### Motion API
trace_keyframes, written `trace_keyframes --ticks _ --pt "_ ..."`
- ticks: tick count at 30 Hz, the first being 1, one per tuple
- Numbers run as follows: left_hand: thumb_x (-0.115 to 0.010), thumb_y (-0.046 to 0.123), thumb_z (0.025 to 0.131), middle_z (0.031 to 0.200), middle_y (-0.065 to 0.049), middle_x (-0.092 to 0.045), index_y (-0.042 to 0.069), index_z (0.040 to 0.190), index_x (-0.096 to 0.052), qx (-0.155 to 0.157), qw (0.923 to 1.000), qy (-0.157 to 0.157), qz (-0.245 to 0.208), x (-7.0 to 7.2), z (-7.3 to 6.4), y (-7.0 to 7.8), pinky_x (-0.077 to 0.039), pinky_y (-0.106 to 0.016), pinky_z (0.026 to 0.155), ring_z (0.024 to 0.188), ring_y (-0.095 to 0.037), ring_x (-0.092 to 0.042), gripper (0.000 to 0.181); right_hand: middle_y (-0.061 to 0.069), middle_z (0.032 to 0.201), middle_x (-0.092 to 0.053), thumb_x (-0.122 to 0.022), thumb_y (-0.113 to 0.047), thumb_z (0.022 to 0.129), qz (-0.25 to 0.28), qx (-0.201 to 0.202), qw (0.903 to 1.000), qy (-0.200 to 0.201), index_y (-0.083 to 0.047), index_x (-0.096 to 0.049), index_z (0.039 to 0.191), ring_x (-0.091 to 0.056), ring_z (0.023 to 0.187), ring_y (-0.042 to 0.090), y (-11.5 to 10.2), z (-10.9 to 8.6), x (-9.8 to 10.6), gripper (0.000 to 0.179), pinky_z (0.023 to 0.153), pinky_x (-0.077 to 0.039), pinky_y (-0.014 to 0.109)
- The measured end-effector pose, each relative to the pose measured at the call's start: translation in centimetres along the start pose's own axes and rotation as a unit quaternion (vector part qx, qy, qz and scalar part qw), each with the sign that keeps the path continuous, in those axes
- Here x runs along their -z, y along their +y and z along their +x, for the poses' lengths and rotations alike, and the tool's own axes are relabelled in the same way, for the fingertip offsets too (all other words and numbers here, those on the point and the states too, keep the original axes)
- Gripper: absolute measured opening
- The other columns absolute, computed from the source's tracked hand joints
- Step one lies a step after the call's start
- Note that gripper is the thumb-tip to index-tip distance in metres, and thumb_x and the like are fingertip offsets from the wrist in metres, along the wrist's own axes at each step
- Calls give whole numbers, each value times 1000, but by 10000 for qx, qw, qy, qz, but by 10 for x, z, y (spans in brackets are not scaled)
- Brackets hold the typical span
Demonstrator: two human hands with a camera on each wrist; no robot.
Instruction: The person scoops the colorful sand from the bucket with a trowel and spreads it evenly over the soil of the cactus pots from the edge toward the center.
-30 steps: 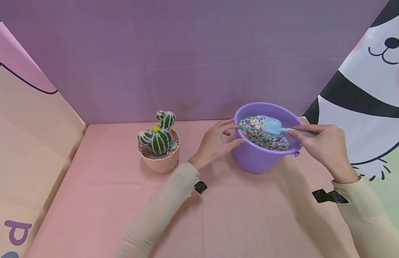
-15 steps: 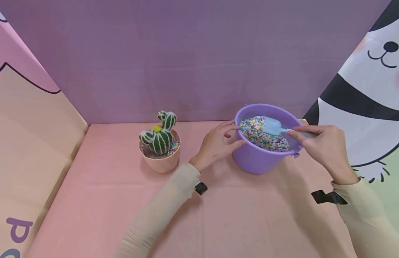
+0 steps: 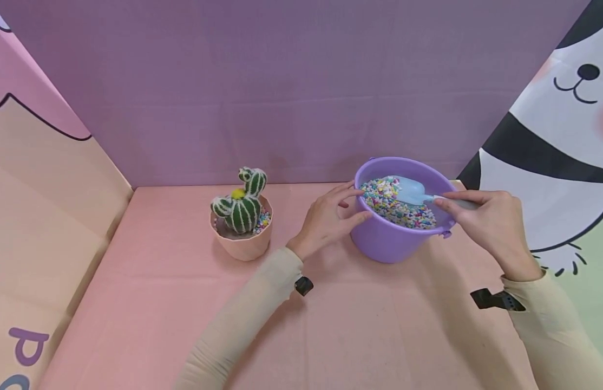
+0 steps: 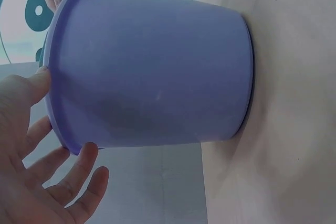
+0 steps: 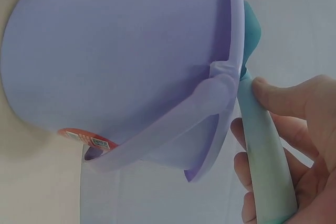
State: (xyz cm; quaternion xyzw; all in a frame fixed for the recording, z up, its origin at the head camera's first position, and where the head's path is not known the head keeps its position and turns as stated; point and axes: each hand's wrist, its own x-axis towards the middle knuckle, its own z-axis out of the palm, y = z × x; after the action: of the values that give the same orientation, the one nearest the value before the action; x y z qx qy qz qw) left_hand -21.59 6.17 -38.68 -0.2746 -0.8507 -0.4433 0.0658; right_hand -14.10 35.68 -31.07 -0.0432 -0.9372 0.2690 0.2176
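Note:
A purple bucket [image 3: 386, 244] stands upright on the pink surface. Small multicoloured granules [image 3: 399, 208] lie inside it. My left hand [image 3: 326, 219] rests its fingertips and thumb against the bucket's left rim, fingers spread, as the left wrist view also shows. My right hand [image 3: 493, 222] holds the handle of a light blue scoop [image 3: 411, 190] over the right rim. The scoop's blade lies tilted in the bucket at the top of the granules. In the right wrist view, thumb and fingers wrap the pale handle [image 5: 268, 166].
Left of the hands stands a peach pot [image 3: 243, 249] with a green striped cactus [image 3: 242, 214] and some coloured granules. A purple wall [image 3: 282, 108] rises behind. Printed panels border both sides, one with a panda [image 3: 564, 146]. The bucket's handle [image 5: 168, 129] hangs down its side.
The head view has shifted very slightly. Both hands, the scoop and the bucket keep nearly the same places.

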Motion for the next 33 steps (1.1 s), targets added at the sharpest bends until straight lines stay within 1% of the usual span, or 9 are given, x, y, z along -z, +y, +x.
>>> trace_keyframes --ticks 4,9,14,18,21,25,30,31,33 --pt "-76 46 97 167 3 -48 22 145 -67 7 10000 -22 -97 1 0 0 -55 -46 103 117 -20 -74 54 -46 64 -59 -89 -41 86 7 88 10000 -3 -10 -86 106 -50 58 -6 -2 0 0 37 49 -32 26" --pt "-74 48 98 168 1 -47 21 146 -66 -21 9998 -61 -201 2 -1 -1 -54 -48 106 121 -23 -72 56 -22 67 -74 -89 -40 87 19 81 9999 -73 -7 -86 108 -49 53 3 -4 -1 1 39 46 -28 29" --pt "-73 51 98 168 1 -46 26 145 -67 58 9998 13 -188 2 -4 -1 -47 -51 118 143 -22 -59 54 -1 79 -82 -88 -42 87 -19 69 9999 -94 -8 -86 108 -52 57 1 -7 -1 1 40 46 -30 30" --pt "-73 52 98 167 2 -48 26 145 -67 124 9994 94 -308 3 -7 0 -51 -48 113 137 -21 -63 54 9 85 -83 -87 -44 88 -5 81 9999 -140 -8 -86 108 -51 58 0 -9 -1 2 42 45 -30 30" --pt "-72 53 98 163 4 -53 26 145 -66 121 9989 204 -394 3 -9 0 -56 -42 105 127 -19 -67 55 -10 74 -80 -87 -46 88 2 57 9998 -170 -10 -86 108 -52 57 2 -10 -2 3 42 45 -31 30" --pt "-73 50 98 156 4 -59 23 145 -66 -7 9982 365 -475 4 -11 -1 -58 -37 96 122 -18 -68 55 -39 63 -64 -87 -48 87 45 43 9998 -184 -11 -86 107 -54 56 3 -12 -4 4 42 45 -31 30" --pt "-75 44 98 153 2 -62 22 144 -66 -81 9976 438 -525 6 -13 -2 -58 -38 93 119 -20 -69 52 -48 62 -57 -88 -48 86 94 81 9998 -162 -13 -87 106 -54 55 3 -15 -6 3 40 45 -31 30" --pt "-75 44 98 153 1 -62 22 144 -66 -73 9976 440 -524 7 -14 -2 -59 -38 94 119 -20 -69 52 -46 62 -58 -88 -47 86 83 95 9998 -157 -13 -87 106 -55 55 3 -15 -6 2 39 44 -32 30" --pt "-76 43 98 154 1 -62 21 145 -66 -68 9975 439 -546 8 -15 -3 -60 -42 96 119 -21 -70 53 -32 64 -69 -88 -45 87 51 135 9998 -166 -13 -87 106 -53 53 5 -15 -6 2 38 44 -31 29"
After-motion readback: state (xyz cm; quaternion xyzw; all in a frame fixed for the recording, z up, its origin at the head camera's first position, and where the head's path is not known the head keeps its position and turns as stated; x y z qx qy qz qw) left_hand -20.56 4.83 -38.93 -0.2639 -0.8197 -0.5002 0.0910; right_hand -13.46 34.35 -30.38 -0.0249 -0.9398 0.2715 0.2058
